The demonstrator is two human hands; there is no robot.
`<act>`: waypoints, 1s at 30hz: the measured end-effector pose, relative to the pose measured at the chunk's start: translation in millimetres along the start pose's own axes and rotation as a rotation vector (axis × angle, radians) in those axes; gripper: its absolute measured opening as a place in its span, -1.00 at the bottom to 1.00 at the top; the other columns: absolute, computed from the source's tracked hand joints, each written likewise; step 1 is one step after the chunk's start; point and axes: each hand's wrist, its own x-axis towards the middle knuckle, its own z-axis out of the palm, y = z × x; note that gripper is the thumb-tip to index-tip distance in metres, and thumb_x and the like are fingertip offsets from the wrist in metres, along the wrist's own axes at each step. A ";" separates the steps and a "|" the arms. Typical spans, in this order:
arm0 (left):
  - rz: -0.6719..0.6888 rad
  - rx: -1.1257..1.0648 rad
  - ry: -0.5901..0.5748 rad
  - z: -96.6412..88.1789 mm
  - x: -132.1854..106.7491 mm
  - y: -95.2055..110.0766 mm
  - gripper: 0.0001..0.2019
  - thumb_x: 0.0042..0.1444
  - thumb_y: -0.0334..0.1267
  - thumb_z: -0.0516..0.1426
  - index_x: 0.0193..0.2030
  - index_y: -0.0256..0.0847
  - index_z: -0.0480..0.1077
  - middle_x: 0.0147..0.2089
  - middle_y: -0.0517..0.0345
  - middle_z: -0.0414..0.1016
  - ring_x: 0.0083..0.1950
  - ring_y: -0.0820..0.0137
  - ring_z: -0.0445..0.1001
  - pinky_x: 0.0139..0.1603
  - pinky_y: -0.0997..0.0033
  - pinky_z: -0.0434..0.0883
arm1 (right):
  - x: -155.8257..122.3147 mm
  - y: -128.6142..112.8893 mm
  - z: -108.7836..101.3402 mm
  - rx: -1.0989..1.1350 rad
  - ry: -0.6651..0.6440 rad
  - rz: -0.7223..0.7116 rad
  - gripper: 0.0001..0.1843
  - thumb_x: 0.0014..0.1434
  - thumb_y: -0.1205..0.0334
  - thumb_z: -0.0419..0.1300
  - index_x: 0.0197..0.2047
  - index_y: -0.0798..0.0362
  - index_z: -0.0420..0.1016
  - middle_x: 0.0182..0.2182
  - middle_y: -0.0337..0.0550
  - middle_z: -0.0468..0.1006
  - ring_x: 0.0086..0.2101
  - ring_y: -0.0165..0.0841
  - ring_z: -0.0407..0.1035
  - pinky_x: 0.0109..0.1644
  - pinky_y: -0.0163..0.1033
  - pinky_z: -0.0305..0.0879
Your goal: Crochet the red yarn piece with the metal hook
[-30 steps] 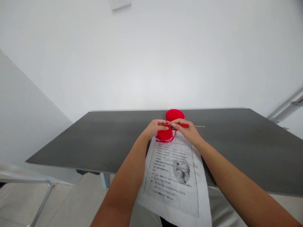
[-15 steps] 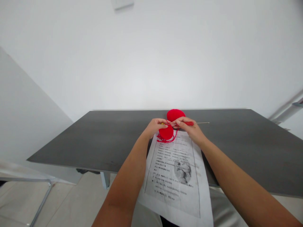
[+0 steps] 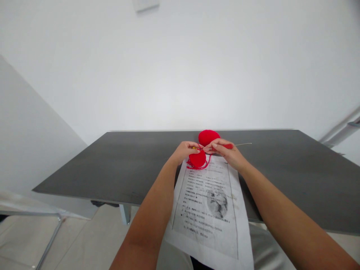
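My left hand [image 3: 186,150] pinches the upper edge of a round red crochet piece [image 3: 197,159]. A small yellow object [image 3: 194,148], perhaps a stitch marker, shows at its fingers. In my right hand [image 3: 226,149] is a crochet hook with a red grip [image 3: 229,146]; its thin metal shaft sticks out on both sides, and the left end meets the piece near my left fingertips. Loose red yarn [image 3: 198,167] hangs in strands under the piece. Behind my hands a ball of red yarn [image 3: 208,137] rests on the table.
A printed sheet [image 3: 208,240] with text and a dark picture lies over the near edge of the dark grey table [image 3: 135,168] and hangs toward my lap. The white wall [image 3: 180,75] stands right behind the table. A metal chair frame [image 3: 50,240] is at lower left.
My right hand has shifted slightly to the right with the crochet hook, and the hook's far end tilts up a little more. My left hand and the crochet piece stay nearly still.
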 end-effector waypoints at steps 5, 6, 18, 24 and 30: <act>-0.007 0.004 0.002 0.2 1.3 -1.4 -0.79 -0.24 -0.39 0.26 -0.36 -0.33 0.53 -0.30 0.06 0.57 -0.38 0.47 0.43 -0.26 0.43 0.32 | -0.6 -0.1 -2.1 -0.014 -0.017 0.006 -0.77 0.13 0.06 0.23 -0.30 0.06 0.55 -0.30 -0.11 0.61 -0.24 -0.31 0.50 0.02 -0.11 0.37; -0.008 0.003 -0.001 0.4 1.5 -1.6 -0.79 -0.25 -0.40 0.26 -0.37 -0.33 0.53 -0.29 0.05 0.57 -0.38 0.47 0.43 -0.26 0.43 0.32 | -0.9 -1.0 -2.0 -0.027 -0.017 0.009 -0.76 0.13 0.06 0.23 -0.30 0.07 0.55 -0.30 -0.11 0.61 -0.24 -0.31 0.49 0.02 -0.11 0.37; -0.003 0.044 0.016 0.9 2.9 -4.4 -0.82 -0.25 -0.45 0.25 -0.40 -0.32 0.53 -0.26 0.04 0.58 -0.37 0.47 0.45 -0.27 0.46 0.35 | -3.3 -12.8 1.8 -0.214 -0.022 -0.003 -0.74 0.13 0.05 0.19 -0.32 0.07 0.54 -0.30 -0.09 0.59 -0.22 -0.27 0.47 -0.01 -0.12 0.34; -0.007 0.053 0.013 0.9 3.4 -4.7 -0.83 -0.26 -0.44 0.25 -0.40 -0.32 0.53 -0.23 0.03 0.58 -0.36 0.46 0.46 -0.21 0.41 0.37 | -3.3 -12.3 -0.1 -0.276 -0.040 -0.025 -0.75 0.15 0.07 0.15 -0.31 0.06 0.54 -0.28 -0.10 0.60 -0.21 -0.28 0.46 -0.03 -0.14 0.33; -0.005 0.067 0.022 1.8 2.8 -3.7 -0.82 -0.28 -0.43 0.26 -0.41 -0.32 0.52 -0.24 0.02 0.58 -0.35 0.45 0.46 -0.24 0.43 0.38 | -4.1 -12.8 -0.1 -0.349 -0.048 -0.066 -0.77 0.18 0.13 0.12 -0.30 0.06 0.54 -0.29 -0.11 0.59 -0.21 -0.28 0.45 -0.04 -0.16 0.32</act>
